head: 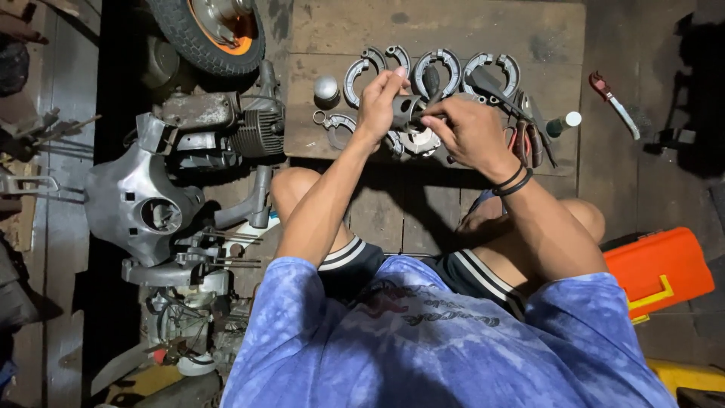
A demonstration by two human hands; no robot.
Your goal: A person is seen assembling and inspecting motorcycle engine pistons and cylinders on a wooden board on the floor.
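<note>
Both hands meet above the wooden board [453, 30]. The left hand [380, 104] has its fingers closed around a small dark metal part [406, 112], and the right hand [470, 132] pinches its other end. Curved brake shoes [436, 64] lie just beyond.

A small motorcycle repair workshop, worked from the floor.

Curved brake shoes [434, 68] lie in a row on a worn wooden board [529, 34] at the far side; an engine [226, 128], a grey headlight housing [140, 204] and a wheel [211, 30] crowd the left, and an orange toolbox [661, 268] sits near right.
</note>
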